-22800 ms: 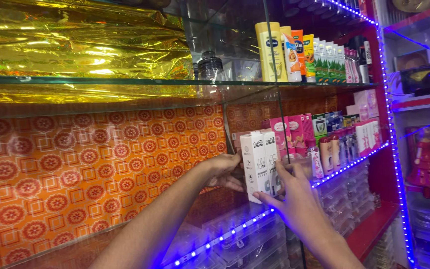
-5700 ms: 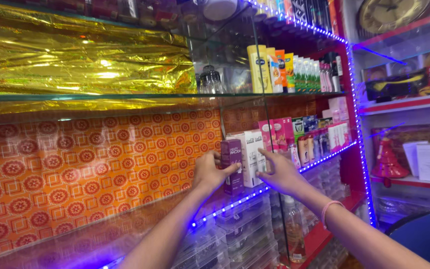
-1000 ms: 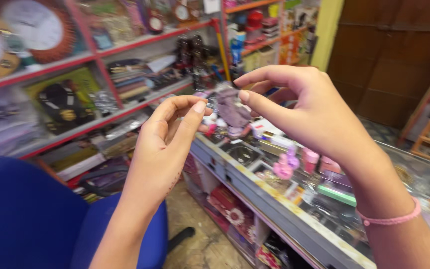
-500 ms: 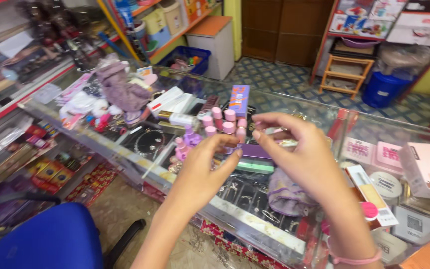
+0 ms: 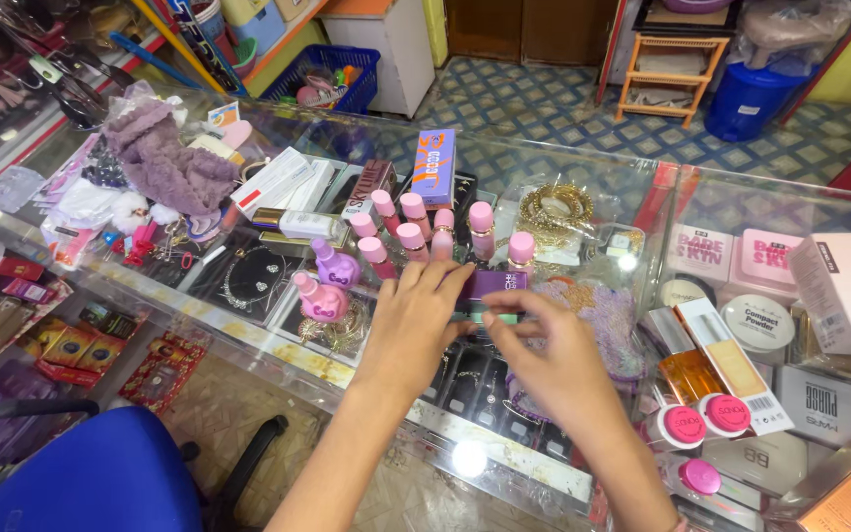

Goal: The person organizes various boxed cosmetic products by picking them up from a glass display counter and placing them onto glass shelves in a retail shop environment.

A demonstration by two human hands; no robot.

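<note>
Left hand: the left hand (image 5: 411,325) lies palm-down on the glass counter top (image 5: 278,340), its fingertips resting on the left end of a small purple rectangular box (image 5: 492,284).
Right hand: the right hand (image 5: 552,360) curls in from the other side, thumb and forefinger pinching the lower right edge of the same box.
Grip: both hands close on the box; how firmly the left one clamps it I cannot tell, as the fingers cover that end.
Box: it lies flat on the glass between the 2 hands, its long side running left to right.
Just beyond the grip: a cluster of pink-capped bottles (image 5: 416,232) stands upright, touching or nearly touching the fingertips.
Left of the grip: 2 small figure-shaped bottles in pink and lilac (image 5: 325,284).
Right of the grip: a tall orange-and-white carton (image 5: 731,363) lies flat, with 2 pink round lids (image 5: 706,419) below it.
Far left: a mauve fluffy cloth (image 5: 169,163).
Below: a blue chair seat (image 5: 86,478).
</note>
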